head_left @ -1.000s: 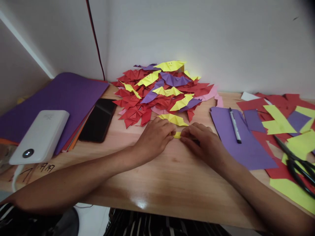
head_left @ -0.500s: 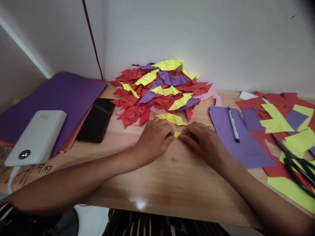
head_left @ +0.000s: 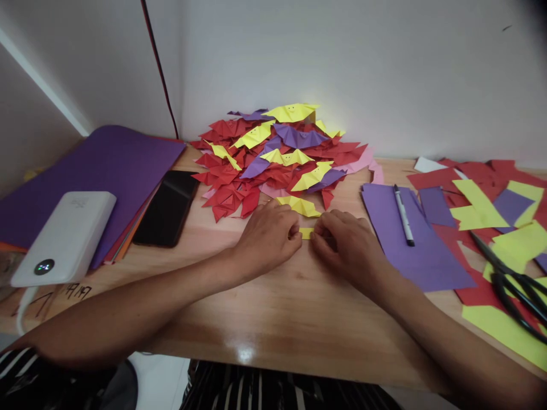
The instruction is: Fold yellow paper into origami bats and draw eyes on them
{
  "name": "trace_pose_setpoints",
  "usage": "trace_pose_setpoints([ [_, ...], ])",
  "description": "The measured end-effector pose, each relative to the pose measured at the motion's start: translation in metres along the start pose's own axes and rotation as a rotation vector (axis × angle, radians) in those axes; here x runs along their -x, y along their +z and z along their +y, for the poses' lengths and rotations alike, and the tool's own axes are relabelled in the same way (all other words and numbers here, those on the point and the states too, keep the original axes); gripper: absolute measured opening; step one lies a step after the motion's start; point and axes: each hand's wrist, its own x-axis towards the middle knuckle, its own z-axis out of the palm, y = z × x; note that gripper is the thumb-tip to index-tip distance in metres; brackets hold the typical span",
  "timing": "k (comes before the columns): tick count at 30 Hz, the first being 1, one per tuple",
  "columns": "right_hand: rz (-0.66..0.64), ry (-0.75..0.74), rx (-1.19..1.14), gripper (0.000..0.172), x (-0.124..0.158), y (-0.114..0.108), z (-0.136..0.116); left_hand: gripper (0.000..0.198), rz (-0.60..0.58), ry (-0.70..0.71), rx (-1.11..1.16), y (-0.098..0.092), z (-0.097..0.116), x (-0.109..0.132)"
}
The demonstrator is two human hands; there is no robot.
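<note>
A small strip of folded yellow paper (head_left: 306,233) lies at the middle of the table, its two ends hidden under my fingers. My left hand (head_left: 273,233) is closed on its left end, fingers curled. On the other end my right hand (head_left: 342,236) is closed the same way, thumb tucked under. Just behind both hands rests a yellow folded paper bat (head_left: 299,206). Beyond it rises a heap of red, yellow and purple folded paper bats (head_left: 273,171), some with small drawn faces.
To the left are a black phone (head_left: 166,209), a white power bank (head_left: 66,239) and purple sheets (head_left: 115,159). On the right, a pen (head_left: 404,216) lies on purple paper (head_left: 427,262), near black-handled scissors (head_left: 513,279) and coloured scraps (head_left: 478,205). A wall stands behind.
Both hands stay at the yellow paper, with their fingers curled slightly more. The view has shifted very slightly; the heap and tools stay put.
</note>
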Motion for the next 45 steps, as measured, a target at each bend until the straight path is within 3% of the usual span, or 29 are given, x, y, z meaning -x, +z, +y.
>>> trace_pose_setpoints([
  [5,0.013,-0.018,0.004,0.004,0.004,0.000,0.003,0.013,-0.006,0.025,0.007,-0.001,-0.001,0.000],
  [11,0.139,-0.164,0.153,0.021,0.024,-0.008,-0.001,0.012,-0.012,0.033,-0.015,-0.002,-0.001,0.001],
  [18,0.123,-0.347,0.125,0.030,0.036,-0.003,-0.016,0.013,-0.035,0.014,-0.021,-0.004,0.001,0.000],
  [26,0.058,-0.383,0.251,0.039,0.046,0.000,-0.015,0.015,-0.040,0.043,-0.069,-0.005,0.001,0.002],
  [36,0.118,-0.347,0.220,0.024,0.043,-0.013,-0.024,0.016,-0.062,0.045,-0.095,-0.007,0.000,0.001],
  [45,0.099,-0.305,0.221,0.027,0.043,-0.009,-0.018,0.017,-0.064,0.083,-0.135,-0.006,-0.002,0.006],
])
